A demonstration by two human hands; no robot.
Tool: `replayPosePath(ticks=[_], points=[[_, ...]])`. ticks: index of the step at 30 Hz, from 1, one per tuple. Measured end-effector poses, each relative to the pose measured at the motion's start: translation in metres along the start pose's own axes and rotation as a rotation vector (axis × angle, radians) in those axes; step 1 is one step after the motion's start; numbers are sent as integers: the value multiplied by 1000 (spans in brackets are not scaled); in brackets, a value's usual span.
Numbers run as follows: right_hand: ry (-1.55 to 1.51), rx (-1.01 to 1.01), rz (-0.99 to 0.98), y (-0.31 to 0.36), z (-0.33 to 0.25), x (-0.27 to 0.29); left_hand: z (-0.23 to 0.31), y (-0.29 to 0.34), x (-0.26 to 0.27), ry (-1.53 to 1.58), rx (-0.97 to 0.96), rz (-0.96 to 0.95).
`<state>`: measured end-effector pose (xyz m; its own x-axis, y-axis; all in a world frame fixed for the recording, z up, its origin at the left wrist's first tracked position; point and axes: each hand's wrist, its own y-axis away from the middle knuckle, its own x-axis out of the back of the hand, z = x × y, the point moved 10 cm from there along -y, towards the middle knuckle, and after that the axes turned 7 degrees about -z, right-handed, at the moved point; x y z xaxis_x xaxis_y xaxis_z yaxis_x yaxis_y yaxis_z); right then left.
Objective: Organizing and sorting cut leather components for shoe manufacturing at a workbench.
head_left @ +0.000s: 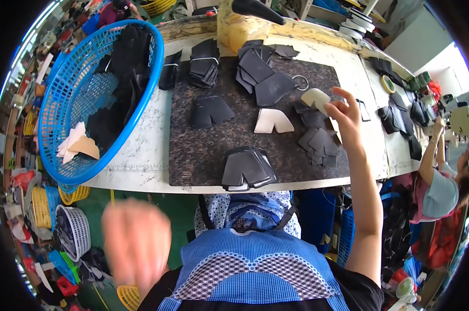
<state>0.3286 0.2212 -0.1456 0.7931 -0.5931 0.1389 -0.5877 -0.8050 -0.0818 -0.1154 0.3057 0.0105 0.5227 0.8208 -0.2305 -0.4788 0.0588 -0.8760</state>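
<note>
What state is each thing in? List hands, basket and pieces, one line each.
Bare left hand: raised, blurred, grip unclear
Bare right hand: fingers bent at a cream curved piece, grip unclear
Blue plastic lattice basket: partly filled, black pieces inside
Wider bundle of black flat pieces: banded
Black notched piece: lying flat
Cream notched piece: lying flat
Dark grey notched pieces: stacked, slightly fanned
Small dark grey pieces: overlapping, unbound

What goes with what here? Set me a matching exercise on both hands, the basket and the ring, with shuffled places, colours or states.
Column one
1. left hand
2. right hand
3. basket
4. ring

Column two
A. blue, left of the dark board
B. blurred
C. beside some fanned black pieces
D. fingers at a cream piece

Pairs: 1-B, 2-D, 3-A, 4-C
</note>
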Motion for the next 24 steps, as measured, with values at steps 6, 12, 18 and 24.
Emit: replayPosePath(ticks=[6,12,18,24], points=[[-122,360,-206,101,-99,-108,-108,60,130,-324,712,888],[-19,123,-24,54,-31,-75,-175,33,194,-530,928,651],[-73,116,208,41,-28,-27,-204,11,225,-745,1047,513],[-117,241,530,75,-68,34,-203,-9,191,-1615,765,-129]])
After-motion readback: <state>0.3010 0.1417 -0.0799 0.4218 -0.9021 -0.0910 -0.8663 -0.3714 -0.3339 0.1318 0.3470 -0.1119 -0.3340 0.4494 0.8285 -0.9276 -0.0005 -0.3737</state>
